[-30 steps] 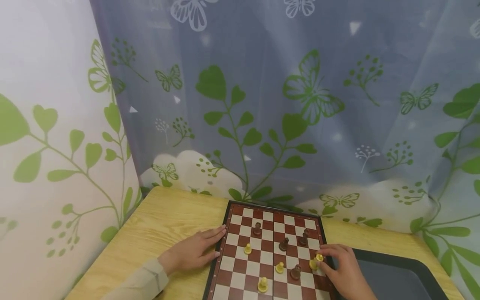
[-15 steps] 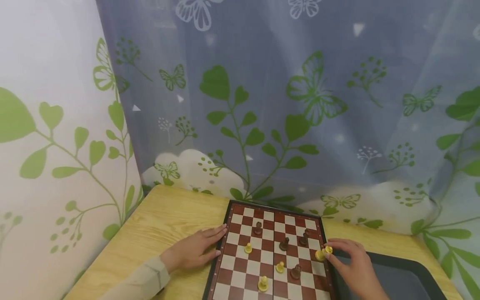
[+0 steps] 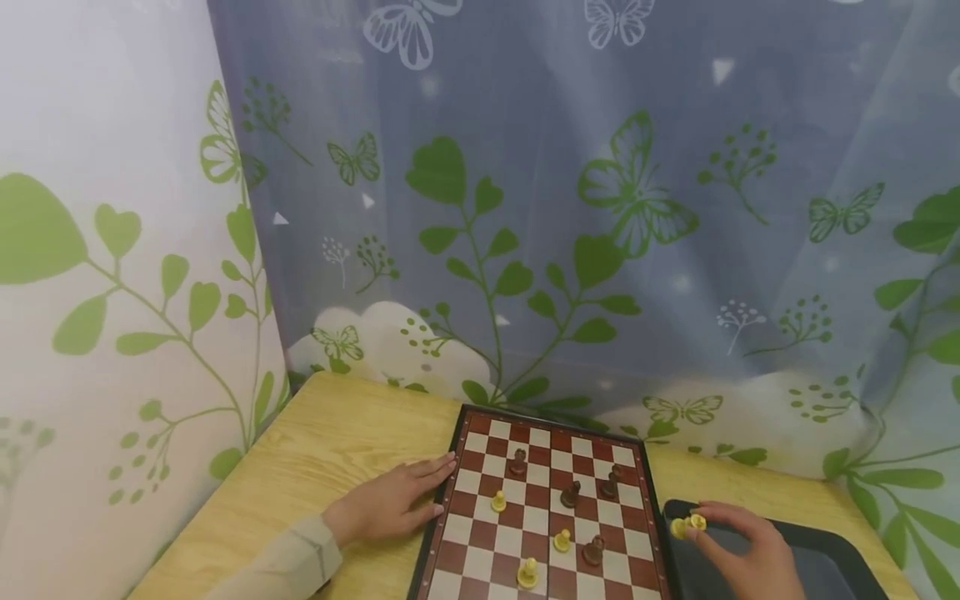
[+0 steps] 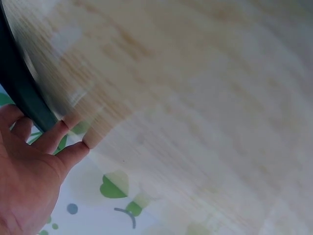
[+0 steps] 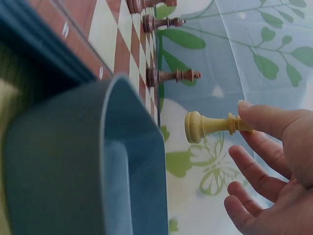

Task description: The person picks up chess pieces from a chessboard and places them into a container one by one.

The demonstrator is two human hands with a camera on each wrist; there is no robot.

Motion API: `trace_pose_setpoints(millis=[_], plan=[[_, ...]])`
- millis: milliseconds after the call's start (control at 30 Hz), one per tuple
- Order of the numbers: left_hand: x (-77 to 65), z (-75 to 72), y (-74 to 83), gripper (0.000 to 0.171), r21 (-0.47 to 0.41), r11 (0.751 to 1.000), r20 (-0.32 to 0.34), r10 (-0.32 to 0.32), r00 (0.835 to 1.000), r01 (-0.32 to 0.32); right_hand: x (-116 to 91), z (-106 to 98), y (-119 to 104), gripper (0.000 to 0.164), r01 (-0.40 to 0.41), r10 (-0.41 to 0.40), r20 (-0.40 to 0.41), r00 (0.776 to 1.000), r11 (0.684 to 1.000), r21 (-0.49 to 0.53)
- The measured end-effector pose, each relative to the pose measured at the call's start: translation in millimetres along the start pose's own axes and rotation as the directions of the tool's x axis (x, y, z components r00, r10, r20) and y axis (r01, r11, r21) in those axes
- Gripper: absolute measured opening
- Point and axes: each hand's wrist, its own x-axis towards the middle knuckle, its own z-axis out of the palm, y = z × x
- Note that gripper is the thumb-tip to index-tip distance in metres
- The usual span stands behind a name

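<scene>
My right hand [image 3: 750, 554] pinches a yellow chess piece [image 5: 215, 126] by its top between thumb and index finger. In the right wrist view the collar and round base show, while the tip is covered by the fingers; the other fingers are spread apart. The piece is over the near-left corner of a dark tray [image 3: 851, 546], just right of the chessboard [image 3: 540, 496]. My left hand [image 3: 393, 502] lies at the board's left edge with fingers extended, fingertips right at the black frame. Three yellow pieces, such as the pawn [image 3: 498, 501], stand on the board.
Several dark brown pieces stand on the board too, among them one near its far side [image 3: 517, 462] and one toward the front [image 3: 594, 550]. Beneath everything is a wooden table [image 3: 360, 425]. A leaf-and-butterfly patterned curtain [image 3: 525, 208] hangs behind it.
My right hand has carried the yellow piece off the board's right side, rightward over the tray. The left hand stays at the board's edge, and the head view has shifted slightly.
</scene>
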Motion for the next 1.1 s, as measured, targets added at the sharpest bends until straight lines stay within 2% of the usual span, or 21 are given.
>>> trace_pose_setpoints(millis=[133, 300, 367, 533, 600, 900, 1100], plan=[[-1.5, 2.0, 1.1, 0.067, -0.004, 1.0, 0.0, 0.001, 1.0, -0.001, -2.9, -5.8, 11.5, 0.039, -0.078, 0.078, 0.019, 0.997, 0.997, 0.005], [-2.6, 1.6, 0.6, 0.066, -0.003, 1.0, -0.013, 0.0, 1.0, 0.0, -4.5, -7.2, 24.3, 0.038, -0.089, 0.088, -0.055, 0.995, 0.996, -0.019], [-2.2, 1.7, 0.1, 0.066, -0.006, 1.0, -0.015, -0.003, 1.0, 0.003, -4.5, -8.6, 28.3, 0.039, -0.114, 0.112, -0.06, 0.992, 0.993, -0.018], [-2.1, 2.6, 0.1, 0.066, -0.033, 0.999, 0.0, -0.008, 1.0, 0.008, -2.3, -16.0, 38.6, 0.057, -0.246, 0.247, 0.008, 0.969, 0.969, -0.024], [-2.1, 2.4, -0.1, 0.066, -0.039, 0.999, 0.004, -0.009, 1.0, 0.009, -1.4, -17.8, 42.8, 0.061, -0.282, 0.283, 0.007, 0.959, 0.958, -0.042], [1.1, 2.0, 0.0, 0.066, -0.052, 0.999, -0.01, 0.007, 1.0, -0.007, 1.3, -28.7, 52.2, 0.057, -0.307, 0.305, -0.051, 0.951, 0.95, -0.061], [3.1, 0.2, 1.7, 0.065, -0.059, 0.998, -0.016, 0.007, 1.0, -0.008, 2.2, -36.9, 63.2, 0.062, -0.379, 0.376, -0.054, 0.925, 0.923, -0.061]])
